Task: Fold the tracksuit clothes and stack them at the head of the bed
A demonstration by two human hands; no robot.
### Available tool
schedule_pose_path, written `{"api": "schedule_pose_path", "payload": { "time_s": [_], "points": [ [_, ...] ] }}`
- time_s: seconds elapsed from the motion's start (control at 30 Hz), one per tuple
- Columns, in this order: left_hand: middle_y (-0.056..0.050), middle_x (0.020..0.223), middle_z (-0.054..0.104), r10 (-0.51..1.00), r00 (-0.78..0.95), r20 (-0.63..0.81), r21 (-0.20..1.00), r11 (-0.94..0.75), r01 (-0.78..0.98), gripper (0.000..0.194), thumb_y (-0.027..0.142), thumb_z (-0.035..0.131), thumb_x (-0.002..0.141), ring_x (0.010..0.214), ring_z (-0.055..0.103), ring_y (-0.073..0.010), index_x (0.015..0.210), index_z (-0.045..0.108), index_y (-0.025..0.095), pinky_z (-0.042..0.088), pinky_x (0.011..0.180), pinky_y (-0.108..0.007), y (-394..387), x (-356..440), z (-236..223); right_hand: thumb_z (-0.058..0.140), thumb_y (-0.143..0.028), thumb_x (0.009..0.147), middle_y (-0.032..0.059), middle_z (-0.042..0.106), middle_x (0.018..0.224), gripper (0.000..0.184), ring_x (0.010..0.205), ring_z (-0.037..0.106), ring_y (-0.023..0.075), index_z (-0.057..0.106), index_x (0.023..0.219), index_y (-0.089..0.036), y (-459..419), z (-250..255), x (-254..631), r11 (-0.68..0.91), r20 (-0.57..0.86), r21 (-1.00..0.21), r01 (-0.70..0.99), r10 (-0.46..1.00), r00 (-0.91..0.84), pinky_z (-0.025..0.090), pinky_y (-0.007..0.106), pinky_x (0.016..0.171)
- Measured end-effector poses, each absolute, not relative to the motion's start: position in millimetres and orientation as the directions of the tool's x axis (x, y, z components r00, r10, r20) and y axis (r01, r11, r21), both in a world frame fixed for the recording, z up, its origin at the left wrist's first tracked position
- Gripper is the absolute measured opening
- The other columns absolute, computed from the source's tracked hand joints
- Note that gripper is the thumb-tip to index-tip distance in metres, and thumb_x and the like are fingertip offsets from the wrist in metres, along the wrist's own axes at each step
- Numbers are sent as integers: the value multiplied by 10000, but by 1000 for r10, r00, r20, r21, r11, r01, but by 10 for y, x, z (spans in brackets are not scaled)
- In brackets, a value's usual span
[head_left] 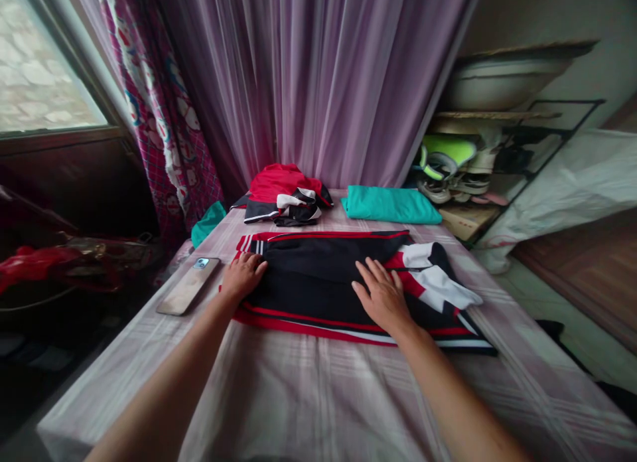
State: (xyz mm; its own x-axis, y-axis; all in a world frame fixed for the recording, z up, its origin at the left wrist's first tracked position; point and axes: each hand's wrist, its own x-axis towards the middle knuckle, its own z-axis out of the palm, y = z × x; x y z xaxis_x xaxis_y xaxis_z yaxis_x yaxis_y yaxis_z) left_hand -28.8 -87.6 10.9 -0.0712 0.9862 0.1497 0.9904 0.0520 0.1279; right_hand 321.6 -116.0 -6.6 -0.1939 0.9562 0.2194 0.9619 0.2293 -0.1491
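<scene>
A black sports garment (308,276) with red and white stripes along its edges lies flat and folded in front of me. White, red and black parts (432,279), which look like sleeves or legs, extend at its right end. My left hand (243,275) rests on the garment's left end near white-striped trim, fingers stretched out. Toward the right, my right hand (382,295) lies on the black cloth with its fingers spread. Neither hand grips anything visible.
A phone (189,287) lies left of my left hand on the checked tablecloth (318,395). Farther back are a rumpled red-and-black garment (283,193) and a folded teal cloth (391,204). Purple curtains (318,83) hang behind; a shoe rack (517,137) stands right.
</scene>
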Motion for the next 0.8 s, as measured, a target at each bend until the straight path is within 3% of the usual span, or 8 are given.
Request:
{"api": "schedule_pose_path", "payload": {
  "time_s": [0.1, 0.23, 0.37, 0.57, 0.8],
  "points": [
    [-76, 1351, 631, 994, 23, 109, 157, -40, 987, 469, 435, 308, 1000, 1246, 573, -234, 1276, 622, 225, 436, 1055, -380, -948, -394, 187, 364, -431, 992, 73, 390, 1580, 520, 1451, 329, 266, 462, 1480, -280, -1257, -166, 3229, 244, 110, -123, 962, 967, -232, 195, 540, 1174],
    [-115, 1487, 521, 967, -8, 255, 69, -10, 998, 525, 509, 377, 976, 1391, 439, -310, 1359, 570, 206, 352, 1135, -497, -1253, -214, 184, 384, -440, 988, 82, 400, 1574, 520, 1452, 332, 261, 475, 1472, -272, -1264, -251, 3217, 232, 122, -123, 965, 968, -217, 189, 532, 1178],
    [-98, 1548, 447, 938, 164, 305, 51, -188, 981, 563, 505, 349, 990, 1451, 360, -292, 1469, 469, 235, 278, 1185, -520, -1498, 338, -47, 383, -442, 988, 87, 405, 1571, 519, 1452, 335, 259, 486, 1465, -264, -1272, -211, 3189, 223, 130, -152, 963, 970, -205, 180, 521, 1183],
    [-117, 1575, 389, 972, 152, 179, 71, -167, 983, 626, 563, 331, 977, 1468, 323, -325, 1509, 417, 243, 239, 1181, -597, -1395, 685, -201, 370, -449, 988, 87, 390, 1578, 537, 1458, 323, 256, 462, 1483, -263, -1304, -137, 3179, 221, 103, -175, 959, 973, -205, 167, 519, 1183],
    [-110, 1566, 413, 974, 154, 167, 19, -159, 987, 637, 598, 375, 953, 1456, 351, -318, 1497, 434, 272, 267, 1176, -549, -1312, 277, -242, 369, -452, 992, 80, 384, 1582, 531, 1463, 315, 250, 473, 1477, -262, -1310, -112, 3173, 216, 97, -212, 953, 975, -199, 153, 508, 1191]
  ]
}}
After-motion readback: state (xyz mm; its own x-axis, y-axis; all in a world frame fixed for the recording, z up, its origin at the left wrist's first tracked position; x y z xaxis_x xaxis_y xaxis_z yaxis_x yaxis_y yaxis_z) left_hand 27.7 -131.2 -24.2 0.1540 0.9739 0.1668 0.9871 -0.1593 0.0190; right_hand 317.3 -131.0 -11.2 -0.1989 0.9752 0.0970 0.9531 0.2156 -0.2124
